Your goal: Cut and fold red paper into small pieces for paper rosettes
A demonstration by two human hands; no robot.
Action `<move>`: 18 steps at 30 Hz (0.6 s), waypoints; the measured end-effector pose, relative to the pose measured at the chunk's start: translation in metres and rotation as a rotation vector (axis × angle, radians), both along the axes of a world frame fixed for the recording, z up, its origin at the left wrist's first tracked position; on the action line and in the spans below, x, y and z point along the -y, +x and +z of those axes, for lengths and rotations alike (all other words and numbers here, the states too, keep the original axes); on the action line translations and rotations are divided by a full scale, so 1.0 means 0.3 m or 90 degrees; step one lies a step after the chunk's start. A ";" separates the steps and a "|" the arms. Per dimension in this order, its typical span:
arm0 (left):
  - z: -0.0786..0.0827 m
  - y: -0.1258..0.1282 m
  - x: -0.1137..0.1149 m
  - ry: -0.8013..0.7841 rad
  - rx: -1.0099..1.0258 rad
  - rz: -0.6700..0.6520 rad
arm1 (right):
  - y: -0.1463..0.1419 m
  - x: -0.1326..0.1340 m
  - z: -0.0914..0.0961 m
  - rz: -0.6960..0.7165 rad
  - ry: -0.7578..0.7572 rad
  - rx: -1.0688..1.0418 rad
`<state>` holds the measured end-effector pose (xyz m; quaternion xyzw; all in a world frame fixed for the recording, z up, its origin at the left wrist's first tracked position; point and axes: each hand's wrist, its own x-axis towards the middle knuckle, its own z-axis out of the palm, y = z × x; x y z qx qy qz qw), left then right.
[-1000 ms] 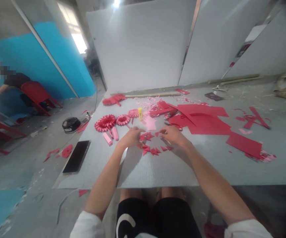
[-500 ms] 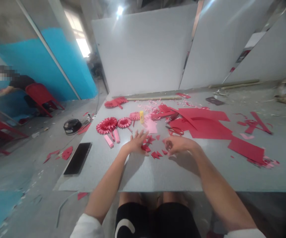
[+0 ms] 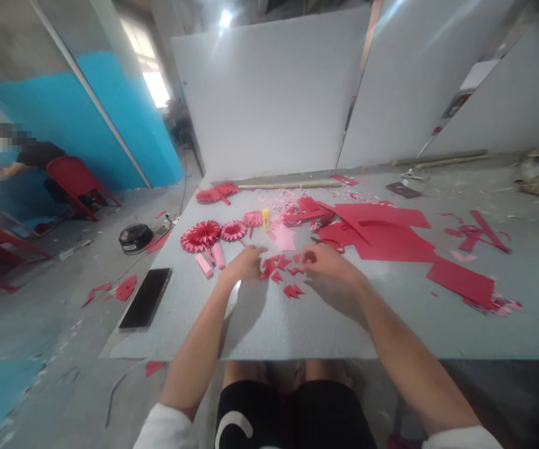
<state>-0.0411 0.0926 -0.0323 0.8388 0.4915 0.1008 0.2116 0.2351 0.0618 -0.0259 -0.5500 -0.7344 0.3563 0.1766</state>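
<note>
Bare hands work over a scatter of small red paper triangles point(image 3: 278, 268) lying between them on a pale grey worktable point(image 3: 260, 330). The left hand point(image 3: 245, 263) lies open, fingers reaching toward the pieces, while the right hand point(image 3: 325, 262) curls with fingertips drawn together, though whether they pinch anything cannot be told. Pieces this light could slide or cling to a fingertip if brushed, and a careless sweep of the left hand could knock the paper rosettes point(image 3: 200, 236), the pink strips point(image 3: 204, 265) or the upright yellow glue stick point(image 3: 265, 219) nearby.
</note>
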 end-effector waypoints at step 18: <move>0.008 0.051 0.022 0.011 -0.015 -0.048 | -0.076 0.006 -0.040 0.018 0.178 0.100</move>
